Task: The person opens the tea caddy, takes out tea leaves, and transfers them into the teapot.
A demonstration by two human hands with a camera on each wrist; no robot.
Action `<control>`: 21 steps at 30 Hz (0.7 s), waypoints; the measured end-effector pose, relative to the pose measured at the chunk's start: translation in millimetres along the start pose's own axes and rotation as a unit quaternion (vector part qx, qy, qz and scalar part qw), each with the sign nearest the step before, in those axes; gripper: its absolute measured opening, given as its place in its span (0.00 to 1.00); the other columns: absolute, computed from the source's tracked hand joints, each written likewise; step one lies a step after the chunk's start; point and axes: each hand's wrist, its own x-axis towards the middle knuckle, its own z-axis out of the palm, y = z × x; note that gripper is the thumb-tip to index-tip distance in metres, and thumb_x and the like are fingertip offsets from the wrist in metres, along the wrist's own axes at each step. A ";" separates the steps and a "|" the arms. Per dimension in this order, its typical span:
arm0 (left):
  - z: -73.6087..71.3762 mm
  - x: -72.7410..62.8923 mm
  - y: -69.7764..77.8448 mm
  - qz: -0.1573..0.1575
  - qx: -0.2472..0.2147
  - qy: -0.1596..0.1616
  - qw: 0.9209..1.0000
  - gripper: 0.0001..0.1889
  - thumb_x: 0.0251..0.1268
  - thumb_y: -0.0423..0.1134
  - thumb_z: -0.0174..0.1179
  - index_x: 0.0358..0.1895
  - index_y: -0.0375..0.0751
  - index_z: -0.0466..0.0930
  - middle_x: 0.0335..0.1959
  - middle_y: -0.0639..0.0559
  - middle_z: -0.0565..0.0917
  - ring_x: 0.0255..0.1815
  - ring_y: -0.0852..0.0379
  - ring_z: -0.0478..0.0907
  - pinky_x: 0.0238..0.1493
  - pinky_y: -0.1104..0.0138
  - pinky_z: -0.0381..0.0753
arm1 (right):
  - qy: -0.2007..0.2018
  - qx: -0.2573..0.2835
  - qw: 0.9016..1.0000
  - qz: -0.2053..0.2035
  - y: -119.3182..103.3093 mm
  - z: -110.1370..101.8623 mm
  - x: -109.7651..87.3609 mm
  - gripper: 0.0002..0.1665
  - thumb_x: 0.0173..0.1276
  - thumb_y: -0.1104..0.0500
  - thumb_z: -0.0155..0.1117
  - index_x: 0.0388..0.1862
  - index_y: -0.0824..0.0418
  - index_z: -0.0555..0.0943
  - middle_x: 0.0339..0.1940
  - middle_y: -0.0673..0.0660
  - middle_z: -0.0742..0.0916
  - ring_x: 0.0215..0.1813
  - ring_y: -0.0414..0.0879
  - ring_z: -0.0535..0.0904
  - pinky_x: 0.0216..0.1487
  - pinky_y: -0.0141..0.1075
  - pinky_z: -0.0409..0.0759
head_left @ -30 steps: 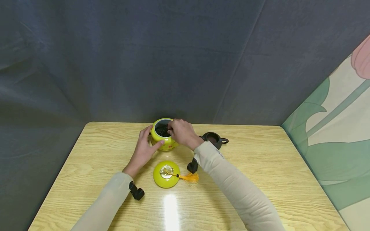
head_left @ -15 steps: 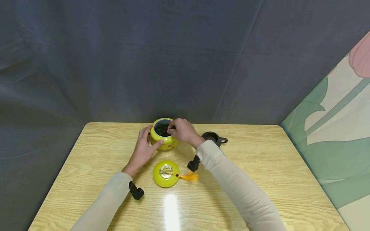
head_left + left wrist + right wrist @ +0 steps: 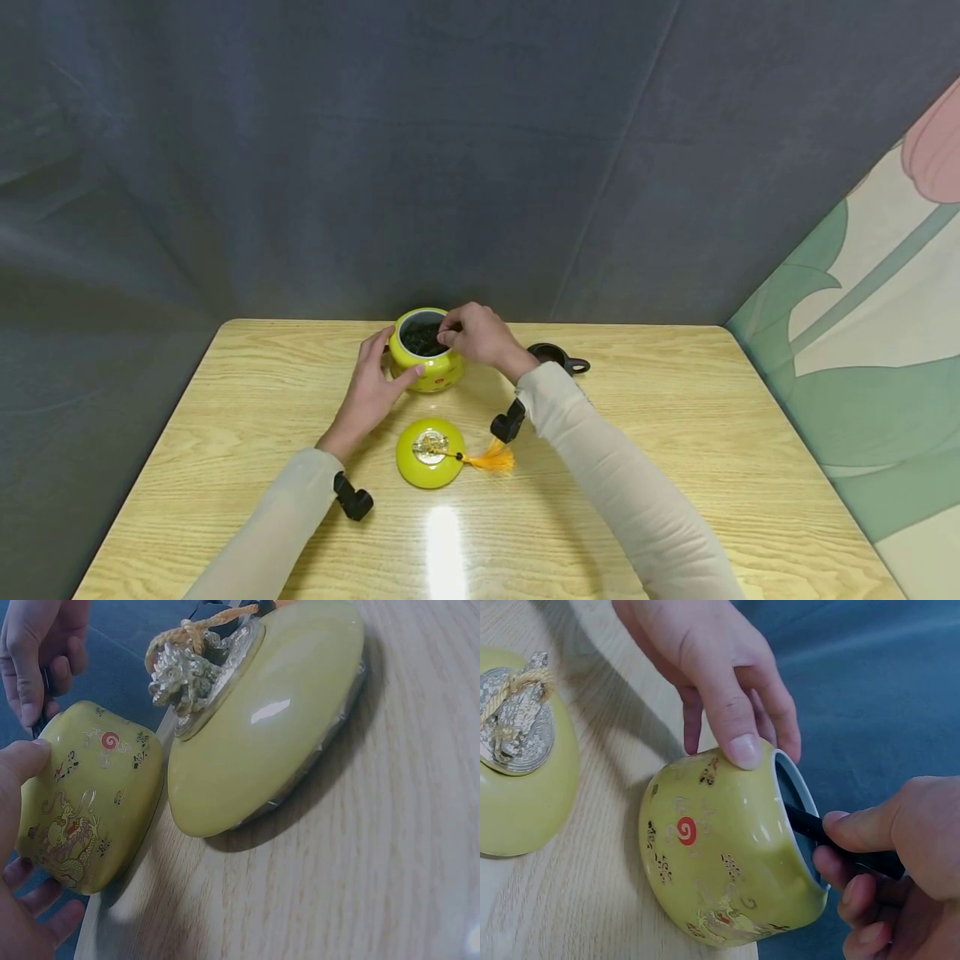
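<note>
Yellow jar (image 3: 712, 847) clasped by left grip (image 3: 372, 377), right grip (image 3: 478, 336) at mouth (image 3: 796, 789), pinching black tool (image 3: 805, 823)

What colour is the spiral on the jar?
Red; the spiral shows best in the right wrist view.

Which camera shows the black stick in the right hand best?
The right wrist view: the black stick shows large there, gripped by the right hand and reaching into the yellow jar. The left wrist view shows only short bits of it; in the head view it is too small to make out clearly.
</note>
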 end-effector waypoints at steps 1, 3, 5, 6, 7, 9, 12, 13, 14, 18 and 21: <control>0.0 -0.1 0.3 -0.001 0.000 0.000 1.000 0.48 0.73 0.50 0.70 0.87 0.42 0.51 0.85 0.39 0.55 0.86 0.40 0.59 0.86 0.45 0.62 | 0.000 0.005 1.000 0.002 0.9 -0.8 0.1 0.09 0.79 0.57 0.67 0.45 0.58 0.92 0.46 0.56 0.93 0.36 0.44 0.80 0.38 0.33 0.77; 0.0 -0.3 0.6 -0.001 0.000 0.001 1.000 0.48 0.73 0.49 0.70 0.87 0.42 0.51 0.85 0.39 0.55 0.86 0.40 0.59 0.87 0.45 0.62 | -0.002 0.017 1.000 0.005 2.8 -2.2 0.2 0.09 0.79 0.57 0.67 0.46 0.59 0.91 0.47 0.57 0.93 0.37 0.44 0.80 0.38 0.32 0.77; 0.2 -0.5 1.0 0.000 -0.002 0.001 1.000 0.48 0.73 0.49 0.70 0.87 0.42 0.51 0.85 0.38 0.55 0.86 0.40 0.59 0.86 0.45 0.62 | -0.004 0.031 0.999 0.010 4.8 -3.4 -0.3 0.10 0.79 0.57 0.67 0.46 0.60 0.91 0.47 0.58 0.93 0.37 0.45 0.80 0.39 0.32 0.76; 0.2 -0.7 1.0 0.000 -0.003 0.001 1.000 0.48 0.73 0.49 0.70 0.87 0.42 0.51 0.85 0.39 0.55 0.86 0.40 0.59 0.87 0.45 0.62 | -0.006 0.039 0.999 0.013 6.0 -3.9 -0.5 0.10 0.79 0.57 0.67 0.46 0.60 0.91 0.48 0.58 0.93 0.38 0.45 0.80 0.39 0.32 0.76; 0.2 -0.8 1.0 0.000 -0.003 0.002 1.000 0.48 0.73 0.48 0.70 0.87 0.42 0.52 0.85 0.39 0.55 0.86 0.40 0.59 0.87 0.45 0.62 | -0.008 0.046 0.999 0.015 7.1 -4.1 -0.9 0.10 0.79 0.57 0.67 0.46 0.60 0.91 0.48 0.59 0.93 0.38 0.45 0.79 0.39 0.31 0.76; 0.5 -0.9 0.9 0.001 -0.004 0.003 1.000 0.48 0.73 0.48 0.70 0.87 0.42 0.52 0.85 0.39 0.55 0.85 0.40 0.59 0.86 0.46 0.63 | -0.009 0.061 0.998 0.020 9.2 -4.3 -2.1 0.10 0.79 0.58 0.67 0.47 0.61 0.91 0.49 0.59 0.92 0.39 0.45 0.79 0.40 0.31 0.76; 1.0 -1.3 1.1 0.001 -0.003 0.004 1.000 0.48 0.73 0.48 0.70 0.87 0.42 0.52 0.85 0.38 0.55 0.85 0.40 0.60 0.87 0.46 0.63 | -0.009 0.078 0.997 0.026 13.0 -3.6 -3.8 0.10 0.79 0.58 0.67 0.47 0.62 0.91 0.50 0.60 0.92 0.41 0.45 0.79 0.41 0.31 0.75; 1.1 -1.5 1.3 0.002 -0.004 0.004 1.000 0.48 0.73 0.47 0.71 0.86 0.42 0.52 0.85 0.38 0.55 0.85 0.40 0.60 0.87 0.46 0.63 | -0.008 0.083 0.996 0.027 14.5 -3.1 -4.5 0.10 0.79 0.59 0.67 0.47 0.63 0.91 0.51 0.61 0.92 0.41 0.45 0.79 0.41 0.31 0.75; 1.2 -1.7 1.6 0.003 -0.004 0.005 1.000 0.48 0.73 0.47 0.71 0.86 0.41 0.52 0.85 0.38 0.55 0.85 0.40 0.60 0.87 0.47 0.63 | -0.007 0.088 0.996 0.028 16.0 -2.6 -4.9 0.10 0.79 0.59 0.67 0.48 0.63 0.91 0.51 0.61 0.92 0.41 0.45 0.79 0.41 0.31 0.75; 1.1 -2.6 2.6 0.006 -0.002 0.007 1.000 0.47 0.73 0.46 0.71 0.86 0.41 0.52 0.85 0.38 0.56 0.85 0.40 0.60 0.87 0.47 0.62 | -0.001 0.108 0.994 0.032 21.9 0.4 -6.2 0.10 0.78 0.59 0.67 0.48 0.63 0.91 0.52 0.62 0.92 0.43 0.45 0.79 0.42 0.31 0.75; 0.9 -3.0 2.9 0.007 -0.002 0.007 1.000 0.47 0.73 0.47 0.71 0.86 0.41 0.52 0.85 0.38 0.56 0.85 0.40 0.60 0.87 0.46 0.62 | 0.002 0.121 0.992 0.037 24.3 1.8 -6.6 0.10 0.78 0.59 0.68 0.48 0.63 0.91 0.53 0.62 0.92 0.44 0.45 0.79 0.42 0.30 0.75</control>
